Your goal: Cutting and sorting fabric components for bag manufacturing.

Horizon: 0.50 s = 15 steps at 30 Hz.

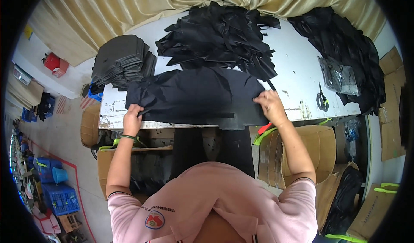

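A wide piece of black fabric [194, 94] with a curved far edge lies stretched along the front of the white table [293, 85]. My left hand [133, 115] pinches its left end near the table's front edge. Closed fingers of my right hand [270, 103] grip the fabric at its right end. A smooth dark grey panel [243, 100] shows at the right part of the fabric; whether it lies inside or beneath cannot be made out. Just beyond my left hand stands a stack of dark grey curved sheets [118, 59].
A heap of black fabric pieces [220, 36] lies at the back, another pile [345, 48] at the right. Black-handled scissors [321, 100] rest near a clear plastic bag [340, 77]. Cardboard boxes [302, 152] stand below the table; blue crates [60, 197] are on the floor at left.
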Each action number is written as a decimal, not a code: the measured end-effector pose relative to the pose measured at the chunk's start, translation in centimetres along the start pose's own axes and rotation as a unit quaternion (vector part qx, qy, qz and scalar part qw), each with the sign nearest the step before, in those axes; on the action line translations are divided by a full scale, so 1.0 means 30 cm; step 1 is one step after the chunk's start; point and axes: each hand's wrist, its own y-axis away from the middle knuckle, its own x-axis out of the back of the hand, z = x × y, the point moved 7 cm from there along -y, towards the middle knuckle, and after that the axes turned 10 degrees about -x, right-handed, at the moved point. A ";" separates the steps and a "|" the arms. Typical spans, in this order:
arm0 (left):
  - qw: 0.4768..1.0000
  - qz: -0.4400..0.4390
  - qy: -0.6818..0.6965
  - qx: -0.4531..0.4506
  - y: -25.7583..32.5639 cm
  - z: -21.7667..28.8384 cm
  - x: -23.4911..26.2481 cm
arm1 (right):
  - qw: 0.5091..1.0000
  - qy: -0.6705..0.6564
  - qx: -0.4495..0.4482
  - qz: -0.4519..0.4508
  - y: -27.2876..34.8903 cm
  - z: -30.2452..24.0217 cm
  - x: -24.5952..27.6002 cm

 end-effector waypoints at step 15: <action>0.952 -0.243 0.187 0.011 0.026 -0.041 -0.134 | 0.948 0.052 0.044 -0.312 0.170 -0.234 -0.285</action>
